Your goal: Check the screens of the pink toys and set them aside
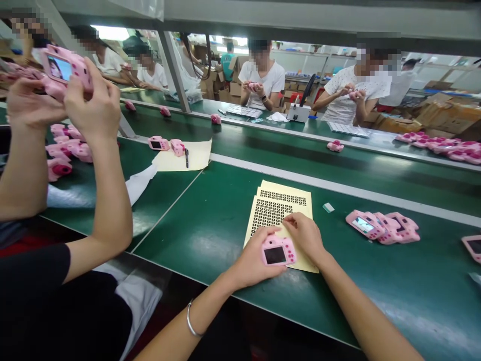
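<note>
Closest to us, a thin silver bangle is riding on our left wrist, and just beyond it our left hand is wrapping its fingers around a small pink plastic toy camera, dark glossy screen facing up, resting on the near edge of a cream paper sheet of small black stickers. Our right hand is curling down just beside the camera, fingertips touching the sheet; whether they are pinching a sticker, we cannot tell. To our eye, we are doing best by bracing the rounded, smooth shell flat against the paper and working at one dot by its edge, so the thin sheet is not lifting. Everything is lying on a green matte bench. To the right, a heap of matching pink cameras is waiting; at far left, a co-worker's hands are raising another.
</note>
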The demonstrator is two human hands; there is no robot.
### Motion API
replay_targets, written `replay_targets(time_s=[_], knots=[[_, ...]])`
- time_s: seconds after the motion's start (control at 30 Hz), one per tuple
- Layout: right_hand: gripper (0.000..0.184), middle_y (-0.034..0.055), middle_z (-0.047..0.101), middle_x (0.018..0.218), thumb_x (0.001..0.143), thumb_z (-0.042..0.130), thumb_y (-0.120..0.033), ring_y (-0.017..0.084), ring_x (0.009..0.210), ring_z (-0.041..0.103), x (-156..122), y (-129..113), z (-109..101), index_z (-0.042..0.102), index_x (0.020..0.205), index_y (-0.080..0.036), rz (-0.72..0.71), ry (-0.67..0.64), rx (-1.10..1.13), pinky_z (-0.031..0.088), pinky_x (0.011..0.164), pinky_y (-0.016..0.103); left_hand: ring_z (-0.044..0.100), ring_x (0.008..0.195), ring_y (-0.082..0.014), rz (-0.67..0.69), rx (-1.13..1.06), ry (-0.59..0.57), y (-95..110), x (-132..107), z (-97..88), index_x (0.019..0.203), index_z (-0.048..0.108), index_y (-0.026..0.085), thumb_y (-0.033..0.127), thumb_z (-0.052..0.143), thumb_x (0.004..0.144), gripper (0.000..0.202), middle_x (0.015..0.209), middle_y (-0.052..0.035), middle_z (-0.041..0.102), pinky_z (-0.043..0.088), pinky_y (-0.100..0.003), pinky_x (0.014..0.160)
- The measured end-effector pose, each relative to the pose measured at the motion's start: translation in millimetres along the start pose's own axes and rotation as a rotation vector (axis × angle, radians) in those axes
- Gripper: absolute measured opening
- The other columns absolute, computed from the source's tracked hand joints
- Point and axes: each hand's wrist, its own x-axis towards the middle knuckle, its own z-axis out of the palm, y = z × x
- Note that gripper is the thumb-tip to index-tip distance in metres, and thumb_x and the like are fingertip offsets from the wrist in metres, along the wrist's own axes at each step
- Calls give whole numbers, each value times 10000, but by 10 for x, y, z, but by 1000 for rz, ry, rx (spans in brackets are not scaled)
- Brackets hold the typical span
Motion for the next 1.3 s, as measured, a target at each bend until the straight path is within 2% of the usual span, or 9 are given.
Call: replay_targets(time_s=[0.13, 0.37, 0.47, 0.57, 0.7, 0.9, 1.13, 1.2, 1.3], knots=[[197, 41, 684, 917, 876, 526, -338, 169, 802, 608, 16, -9, -10, 677, 904, -215, 60, 1, -33, 332, 608, 241, 590, 895, -117, -85, -76, 78, -6, 4, -81, 1165, 493, 231, 243, 798, 609, 634, 1099, -19, 583, 497, -215, 752], [172, 64, 622, 957, 922, 446, -292, 162, 805, 555, 24, -76, -76, 563, 896, -167, 3, -59, -29, 338, 648, 252, 610, 954, -132, -119, -65, 88, 6, 17, -70, 1189, 569, 240, 253, 813, 585, 651, 1136, -13, 627, 498, -221, 789], [217, 73, 591, 980, 975, 356, -337, 154, 838, 546, -136, -189, -166, 490, 941, -170, -82, -58, 104, 399, 705, 261, 620, 926, -127, -105, -59, 85, 11, 21, -56, 1200, 570, 232, 287, 815, 581, 668, 1123, -14, 638, 506, -219, 775], [219, 56, 571, 938, 987, 340, -350, 152, 806, 527, -328, -363, -266, 477, 951, -183, -207, -180, 201, 399, 708, 271, 626, 917, -124, -65, -42, 71, 15, 28, -48, 1188, 586, 229, 286, 803, 591, 638, 1094, -10, 653, 510, -215, 781], [174, 56, 560, 975, 978, 360, -274, 175, 824, 506, -417, -535, -307, 503, 948, -180, -229, -234, -6, 343, 706, 296, 629, 899, -130, -65, -10, 85, 21, 26, -41, 1185, 597, 215, 264, 793, 590, 629, 1074, -18, 665, 504, -212, 758], [159, 50, 563, 981, 981, 380, -244, 177, 829, 504, -395, -587, -281, 510, 926, -170, -238, -241, -91, 320, 697, 286, 632, 920, -132, -46, 36, 99, -9, 12, -26, 1175, 603, 247, 293, 794, 597, 611, 1073, 9, 669, 504, -219, 791], [160, 44, 581, 908, 970, 414, -213, 173, 718, 482, -431, -565, -225, 540, 886, -163, -366, -97, -286, 272, 649, 283, 640, 958, -144, -31, 51, 119, -20, 14, -11, 1175, 610, 246, 300, 794, 597, 609, 1100, 9, 669, 508, -239, 839], [163, 43, 580, 860, 962, 434, -203, 171, 675, 465, -432, -529, -178, 551, 858, -159, -460, 4, -355, 257, 628, 286, 641, 956, -142, -26, 63, 122, -16, 14, -11, 1176, 611, 249, 286, 797, 589, 617, 1102, 13, 669, 509, -237, 842], [180, 44, 568, 791, 950, 447, -166, 164, 629, 424, -464, -471, -101, 578, 827, -154, -637, 227, -430, 268, 626, 299, 643, 951, -141, -15, 65, 124, -30, 13, -12, 1172, 613, 244, 270, 796, 588, 613, 1102, 11, 671, 510, -235, 845]])
